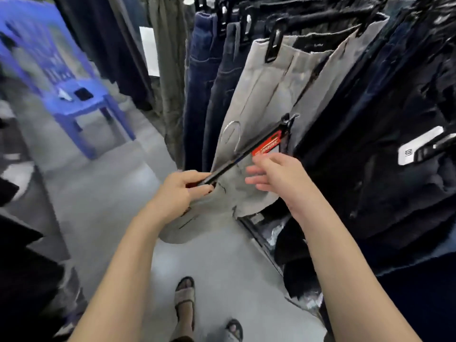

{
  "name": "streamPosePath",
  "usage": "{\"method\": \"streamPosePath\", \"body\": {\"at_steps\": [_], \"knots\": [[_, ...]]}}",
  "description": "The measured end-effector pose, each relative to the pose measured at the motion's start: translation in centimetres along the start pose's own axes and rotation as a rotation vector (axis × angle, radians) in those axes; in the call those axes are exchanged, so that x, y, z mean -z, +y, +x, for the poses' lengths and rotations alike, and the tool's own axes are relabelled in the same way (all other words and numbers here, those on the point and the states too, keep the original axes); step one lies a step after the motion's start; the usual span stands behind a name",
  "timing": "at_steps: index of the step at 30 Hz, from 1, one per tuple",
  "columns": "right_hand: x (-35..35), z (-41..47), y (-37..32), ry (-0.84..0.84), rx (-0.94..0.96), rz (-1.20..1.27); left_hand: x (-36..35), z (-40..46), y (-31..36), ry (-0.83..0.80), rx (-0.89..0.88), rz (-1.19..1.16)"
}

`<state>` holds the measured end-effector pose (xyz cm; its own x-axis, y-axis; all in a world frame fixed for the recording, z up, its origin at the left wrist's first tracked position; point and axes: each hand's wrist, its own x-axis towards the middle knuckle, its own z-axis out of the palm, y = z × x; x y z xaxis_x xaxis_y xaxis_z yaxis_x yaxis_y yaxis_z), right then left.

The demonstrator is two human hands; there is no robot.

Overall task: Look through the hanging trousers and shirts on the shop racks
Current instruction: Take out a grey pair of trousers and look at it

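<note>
A row of trousers hangs on the rack [308, 11] at the right, dark blue and black ones around a light grey pair [266, 85]. My left hand [182, 193] grips one end of a black clip hanger [246, 154] taken off the rail, together with the grey trousers [237, 196] clipped on it. A red tag [266, 148] hangs at the hanger. My right hand [276, 176] hovers just beside the red tag with its fingers loosely spread, holding nothing.
A blue plastic chair [79, 95] with a dark object on its seat stands at the left on the grey floor. Dark garments hang behind it and at the left edge. A white tag [419, 144] sticks out of the black trousers at the right. My sandalled feet [185, 299] show below.
</note>
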<state>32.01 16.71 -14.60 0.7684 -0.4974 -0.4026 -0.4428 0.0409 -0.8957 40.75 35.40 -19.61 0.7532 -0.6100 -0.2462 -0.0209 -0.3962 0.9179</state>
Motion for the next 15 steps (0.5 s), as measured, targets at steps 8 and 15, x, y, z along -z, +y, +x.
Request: {"method": "streamPosePath", "body": {"at_steps": [8,15], "knots": [[-11.6,-4.2,1.9,-0.510,0.006,-0.087,6.3,-11.0,-5.1,0.210,0.129,0.060],[-20.4,-6.8,1.4,-0.661,0.009,-0.039,10.6,-18.5,-6.7,0.479,0.204,0.080]]}}
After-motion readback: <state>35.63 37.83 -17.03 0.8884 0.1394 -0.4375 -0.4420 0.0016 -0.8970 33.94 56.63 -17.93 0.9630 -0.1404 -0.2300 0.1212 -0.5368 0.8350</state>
